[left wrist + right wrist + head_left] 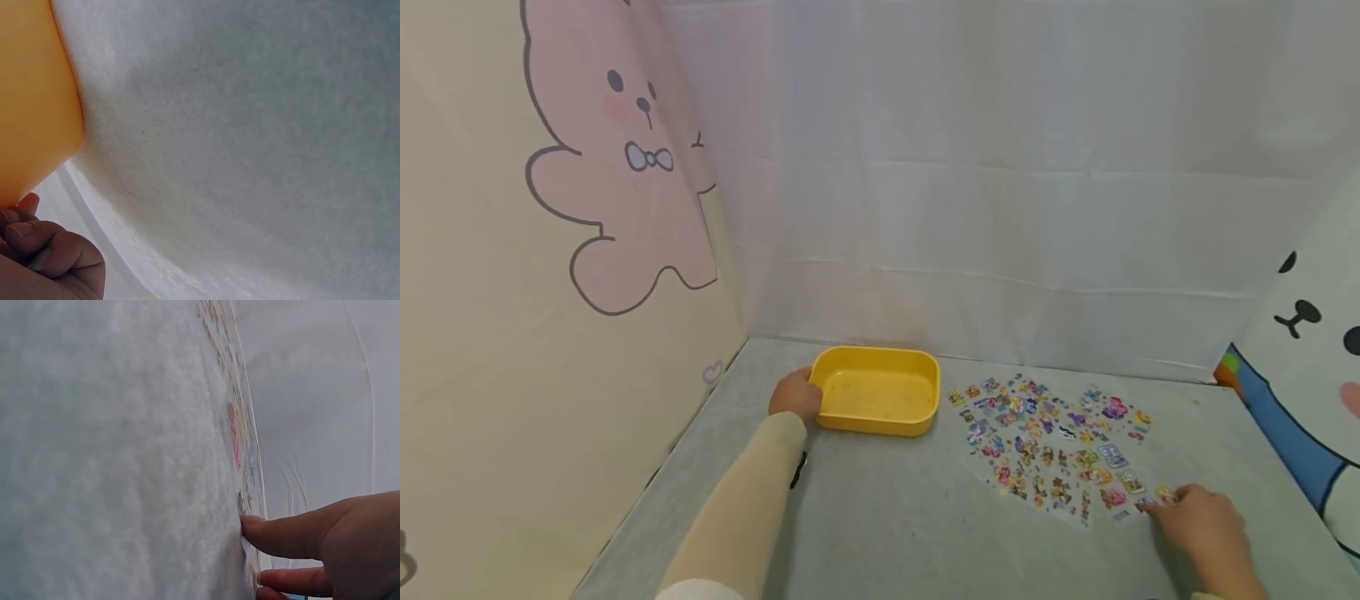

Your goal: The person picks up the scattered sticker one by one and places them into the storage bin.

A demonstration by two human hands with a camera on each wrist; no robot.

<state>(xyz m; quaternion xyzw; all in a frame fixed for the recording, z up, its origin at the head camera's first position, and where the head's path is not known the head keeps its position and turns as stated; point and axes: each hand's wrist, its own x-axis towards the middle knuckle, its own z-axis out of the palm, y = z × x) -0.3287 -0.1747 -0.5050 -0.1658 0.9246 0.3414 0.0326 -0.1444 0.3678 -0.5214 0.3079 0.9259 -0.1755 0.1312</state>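
Note:
A shallow yellow plastic basin with rounded corners stands toward the back of the table, left of the middle. My left hand grips its left side, and in the left wrist view the curled fingers are at the basin's wall. To the right lie several clear sticker sheets, overlapping and printed with small colourful cartoon figures. My right hand pinches the near right corner of the closest sheet. In the right wrist view the thumb lies on the sheet's edge, with the other fingers partly hidden behind it.
A grey cloth-like cover lies over the table. White sheeting hangs along the back edge. On the left is a cream wall panel with a pink bear, and on the right another panel with a white cartoon animal.

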